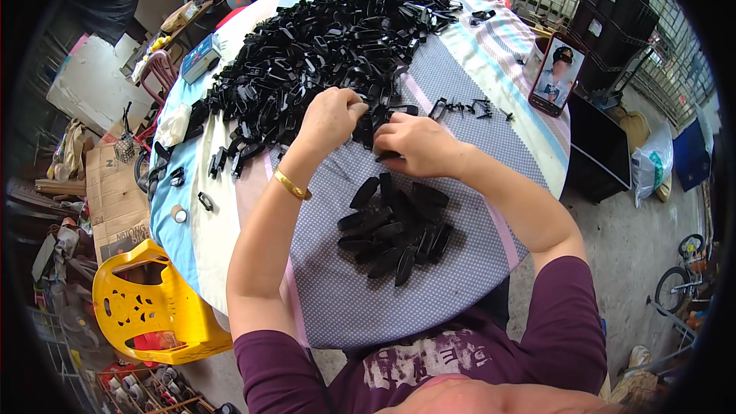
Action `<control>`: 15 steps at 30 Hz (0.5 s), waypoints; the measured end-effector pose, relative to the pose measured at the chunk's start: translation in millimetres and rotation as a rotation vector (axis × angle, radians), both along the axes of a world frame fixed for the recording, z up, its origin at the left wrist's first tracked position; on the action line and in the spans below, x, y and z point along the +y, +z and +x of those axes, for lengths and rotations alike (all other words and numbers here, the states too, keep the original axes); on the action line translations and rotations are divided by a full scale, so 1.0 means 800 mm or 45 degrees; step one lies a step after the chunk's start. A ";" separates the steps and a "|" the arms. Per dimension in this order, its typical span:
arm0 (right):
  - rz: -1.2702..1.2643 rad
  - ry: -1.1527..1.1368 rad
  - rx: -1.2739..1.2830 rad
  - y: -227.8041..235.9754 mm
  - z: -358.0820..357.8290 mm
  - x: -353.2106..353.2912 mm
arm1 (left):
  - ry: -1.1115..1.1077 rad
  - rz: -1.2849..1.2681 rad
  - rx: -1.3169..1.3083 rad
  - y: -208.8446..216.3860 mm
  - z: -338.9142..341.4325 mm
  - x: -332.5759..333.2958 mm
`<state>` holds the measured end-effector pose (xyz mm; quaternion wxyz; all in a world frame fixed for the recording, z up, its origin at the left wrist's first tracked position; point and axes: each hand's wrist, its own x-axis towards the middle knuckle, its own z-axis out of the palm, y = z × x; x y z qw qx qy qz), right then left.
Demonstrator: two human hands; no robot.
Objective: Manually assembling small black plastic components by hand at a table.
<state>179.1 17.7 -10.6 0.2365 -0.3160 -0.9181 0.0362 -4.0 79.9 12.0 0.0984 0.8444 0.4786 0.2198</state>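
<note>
A large heap of small black plastic pieces [322, 38], many of them open oblong frames, covers the far side of the round table. My left hand [331, 116], with a gold bangle on its wrist, is closed in a pinch at the heap's near edge, on a black piece mostly hidden by the fingers. Just to its right, my right hand [418, 144] has its fingers curled around a dark oblong black piece [389, 157]. Nearer to me lies a smaller pile of solid-looking oblong black pieces [395, 226].
A phone [556, 75] stands propped at the table's right, a person on its screen. Small loose black bits [479, 110] lie right of my hands. A blue box [201, 58] and a small roll [179, 214] are at left. A yellow chair [153, 303] stands against the near-left edge.
</note>
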 end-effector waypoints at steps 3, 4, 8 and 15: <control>0.028 -0.137 -0.153 -0.009 0.007 0.006 | 0.004 -0.011 0.066 0.006 0.013 -0.017; 0.092 -0.208 -0.171 -0.013 0.011 0.013 | -0.019 0.039 0.112 -0.001 0.013 -0.018; 0.119 -0.637 -0.331 -0.011 0.033 0.035 | -0.055 0.179 0.155 -0.025 0.021 -0.032; 0.068 -0.494 0.456 -0.018 0.042 0.049 | -0.188 0.289 -0.082 -0.006 0.007 -0.094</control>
